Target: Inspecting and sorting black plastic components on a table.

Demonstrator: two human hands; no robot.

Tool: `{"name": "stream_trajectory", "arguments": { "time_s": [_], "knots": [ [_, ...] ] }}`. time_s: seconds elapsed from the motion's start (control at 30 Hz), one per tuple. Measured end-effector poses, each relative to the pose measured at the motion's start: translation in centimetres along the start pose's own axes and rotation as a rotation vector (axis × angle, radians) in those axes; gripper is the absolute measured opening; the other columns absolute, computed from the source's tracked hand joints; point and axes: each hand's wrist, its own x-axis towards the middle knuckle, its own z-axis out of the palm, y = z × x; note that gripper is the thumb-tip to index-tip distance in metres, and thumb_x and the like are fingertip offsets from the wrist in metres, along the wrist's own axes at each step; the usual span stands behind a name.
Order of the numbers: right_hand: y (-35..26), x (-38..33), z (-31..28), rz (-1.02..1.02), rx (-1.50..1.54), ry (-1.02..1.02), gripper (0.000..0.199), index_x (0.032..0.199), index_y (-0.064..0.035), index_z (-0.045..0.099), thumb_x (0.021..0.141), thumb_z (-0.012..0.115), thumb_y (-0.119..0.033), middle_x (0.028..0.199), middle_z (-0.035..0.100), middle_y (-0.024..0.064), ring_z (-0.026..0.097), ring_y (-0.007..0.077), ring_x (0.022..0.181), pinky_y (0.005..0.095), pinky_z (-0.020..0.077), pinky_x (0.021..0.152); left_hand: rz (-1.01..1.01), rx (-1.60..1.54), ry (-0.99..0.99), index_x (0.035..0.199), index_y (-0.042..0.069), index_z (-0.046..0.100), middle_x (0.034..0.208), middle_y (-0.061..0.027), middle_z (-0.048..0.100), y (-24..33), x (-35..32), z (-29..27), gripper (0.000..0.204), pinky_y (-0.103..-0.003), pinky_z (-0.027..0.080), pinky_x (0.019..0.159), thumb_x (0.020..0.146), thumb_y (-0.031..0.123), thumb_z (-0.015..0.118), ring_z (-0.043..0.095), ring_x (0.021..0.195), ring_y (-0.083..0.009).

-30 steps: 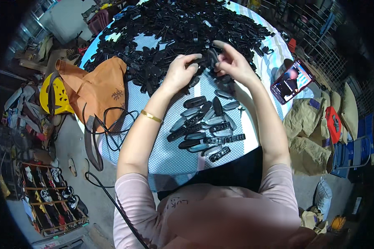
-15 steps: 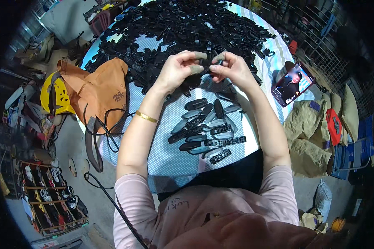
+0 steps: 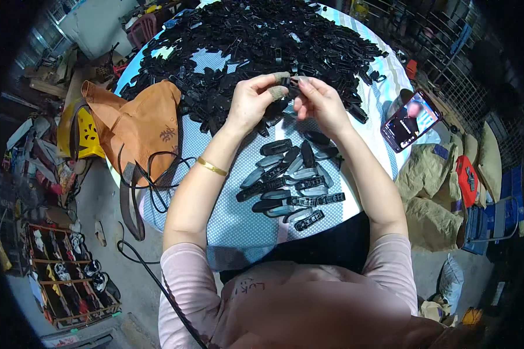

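Observation:
Over the near edge of a large heap of small black plastic parts [image 3: 233,52], my two hands meet at the fingertips. My left hand [image 3: 255,103], with greenish wraps on its thumb and forefinger, pinches a small black plastic part [image 3: 286,82]. Against that part's right side, my right hand [image 3: 322,104] has thumb and forefinger pressed together; what lies between them is too small to make out. Nearer to me, below the hands, several elongated black and grey plastic pieces [image 3: 291,180] lie grouped on the table's patterned cloth [image 3: 215,203].
Left of my forearm, an orange-brown apron-like piece [image 3: 145,119] drapes over the table edge with a black cable [image 3: 157,174]. At the right edge stands a lit phone [image 3: 412,122]. Brown sacks [image 3: 431,192] stand beyond it. A rack of small items [image 3: 70,273] is on the floor at left.
My right hand's fingertips have moved slightly left and closed up to the part in my left hand. The grouped pieces on the cloth stay where they were.

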Motion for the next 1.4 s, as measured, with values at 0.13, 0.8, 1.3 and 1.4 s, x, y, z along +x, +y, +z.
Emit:
{"name": "stream_trajectory", "arguments": {
  "time_s": [0.13,0.8,1.3,1.4],
  "knots": [
    [-0.5,-0.3,0.2,0.107,-0.046,-0.034,0.033,0.115,-0.0045,0.050,0.092,0.047,-0.029,0.065,0.059,0.0025,0.051,0.0066,0.046,0.0177,0.0419,0.046,-0.099,-0.249,0.077,0.110,-0.002,0.059,0.095,-0.0033,0.064,-0.5,-0.3,1.5,0.028,-0.022,0.046,0.074,0.083,0.005,0.058,0.058,0.081,-0.0083],
    [1.0,-0.7,1.2,-0.209,-0.548,-0.006,0.020,0.088,0.0016,0.061,0.083,0.063,-0.017,0.075,0.062,0.0023,0.056,0.0065,0.061,0.0204,0.0459,0.054,-0.105,-0.395,-0.096,0.101,-0.001,0.062,0.093,-0.0060,0.064,1.1,-0.2,0.0,0.020,-0.023,0.047,0.073,0.087,0.006,0.051,0.058,0.083,-0.0115],
    [-0.5,1.5,-8.0,-0.252,-1.378,0.221,0.019,0.090,-0.0033,0.065,0.076,0.061,-0.016,0.078,0.064,0.0134,0.062,0.0278,0.072,0.0342,0.0479,0.067,0.122,0.662,-0.374,0.104,0.008,0.063,0.092,-0.0121,0.061,-0.7,0.2,3.4,0.028,-0.030,0.047,0.074,0.076,0.012,0.063,0.058,0.080,-0.0237],
    [-0.7,1.2,-7.5,-0.248,-1.463,0.259,0.020,0.090,-0.0048,0.065,0.076,0.063,-0.019,0.080,0.063,0.0135,0.061,0.0296,0.074,0.0365,0.0477,0.067,0.361,0.896,-0.338,0.103,0.009,0.063,0.094,-0.0107,0.055,-3.2,1.1,4.8,0.027,-0.033,0.045,0.079,0.076,0.012,0.062,0.052,0.088,-0.0261]
  ]
}}
